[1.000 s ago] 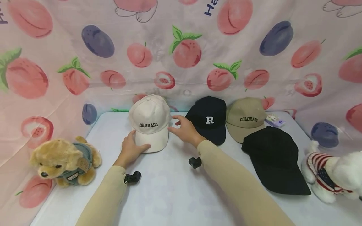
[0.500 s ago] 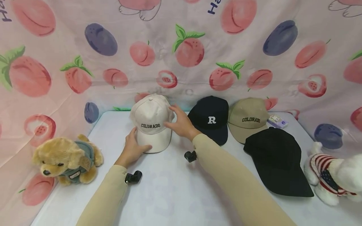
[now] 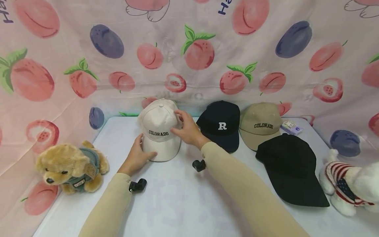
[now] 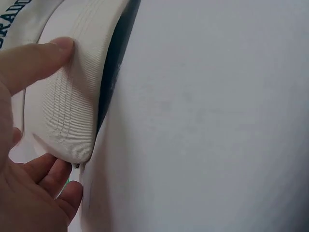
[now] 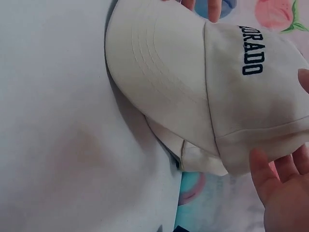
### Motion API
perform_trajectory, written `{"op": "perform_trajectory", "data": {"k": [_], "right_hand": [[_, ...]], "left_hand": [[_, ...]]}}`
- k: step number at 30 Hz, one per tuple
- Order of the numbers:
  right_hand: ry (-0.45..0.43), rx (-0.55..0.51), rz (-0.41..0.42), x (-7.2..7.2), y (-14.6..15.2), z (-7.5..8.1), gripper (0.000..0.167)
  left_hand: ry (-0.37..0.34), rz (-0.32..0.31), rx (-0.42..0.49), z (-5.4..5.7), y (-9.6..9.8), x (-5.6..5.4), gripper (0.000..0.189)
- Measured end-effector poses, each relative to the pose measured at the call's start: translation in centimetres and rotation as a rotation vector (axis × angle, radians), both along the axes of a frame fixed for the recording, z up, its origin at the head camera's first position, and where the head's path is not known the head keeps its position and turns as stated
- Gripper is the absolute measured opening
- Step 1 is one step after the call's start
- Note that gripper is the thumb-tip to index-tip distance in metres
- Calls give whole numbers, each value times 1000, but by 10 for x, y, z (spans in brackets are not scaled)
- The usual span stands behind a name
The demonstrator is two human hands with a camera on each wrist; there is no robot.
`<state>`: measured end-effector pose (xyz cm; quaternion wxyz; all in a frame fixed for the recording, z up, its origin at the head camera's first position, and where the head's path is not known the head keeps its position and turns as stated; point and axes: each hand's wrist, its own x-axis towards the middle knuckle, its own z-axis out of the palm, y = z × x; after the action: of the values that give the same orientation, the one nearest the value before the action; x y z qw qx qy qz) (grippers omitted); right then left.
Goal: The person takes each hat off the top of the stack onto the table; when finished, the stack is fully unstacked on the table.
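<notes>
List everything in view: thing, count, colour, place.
white Colorado cap: 1, cream, back left of table, between both hands
R cap: 1, navy, back centre
tan Colorado cap: 1, khaki, back right
black cap: 1, black, right front
teddy dog: 1, tan, left edge
white plush dog: 1, white with flag sweater, right edge
small packet: 1, lilac, back right
table: 1, white
fruit-print cloth: pink, behind
left hand: pinches the brim
right hand: touches the crown
</notes>
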<state>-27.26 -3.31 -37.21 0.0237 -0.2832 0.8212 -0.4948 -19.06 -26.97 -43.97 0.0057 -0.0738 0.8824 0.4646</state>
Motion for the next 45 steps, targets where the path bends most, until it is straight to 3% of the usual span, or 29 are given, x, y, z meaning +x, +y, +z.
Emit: {"op": "perform_trajectory", "data": {"k": [5, 14, 19, 36, 45], "right_hand": [[22, -17, 61, 1, 2, -1, 68], [41, -51, 118, 4, 6, 1, 58], [55, -17, 107, 7, 9, 4, 47], [102, 1, 41, 11, 27, 23, 38], [152, -12, 9, 12, 44, 28, 32]], "left_hand": [[4, 1, 45, 2, -3, -1, 104], [-24, 17, 42, 7, -1, 0, 100], [-30, 10, 35, 9, -2, 1, 98], [-80, -58, 33, 23, 5, 12, 99], [-50, -130, 78, 24, 17, 20, 96]]}}
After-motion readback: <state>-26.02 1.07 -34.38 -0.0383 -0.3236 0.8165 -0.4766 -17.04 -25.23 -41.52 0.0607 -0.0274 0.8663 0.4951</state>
